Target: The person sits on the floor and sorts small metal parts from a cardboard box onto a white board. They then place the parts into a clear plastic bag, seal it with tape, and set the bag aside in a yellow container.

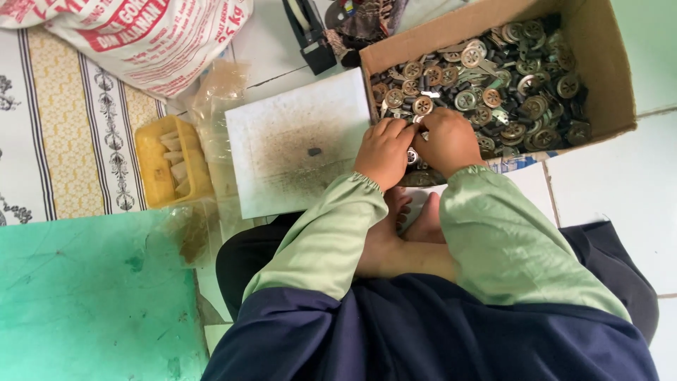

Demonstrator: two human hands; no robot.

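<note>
My left hand (383,152) and my right hand (448,141) meet at the near edge of an open cardboard box (608,63). Together they pinch a small round metal part (413,156) between the fingertips. The box holds several round metal discs (493,77) with holes, silver and bronze, heaped loosely. Both arms wear light green sleeves. My bare feet (409,226) show below the hands.
A white dusty board (296,141) lies left of the box with a small dark piece (314,152) on it. A yellow tub (169,159) of pale pieces sits in a clear plastic bag. A printed sack (141,35) lies at top left, a green surface (92,296) at bottom left.
</note>
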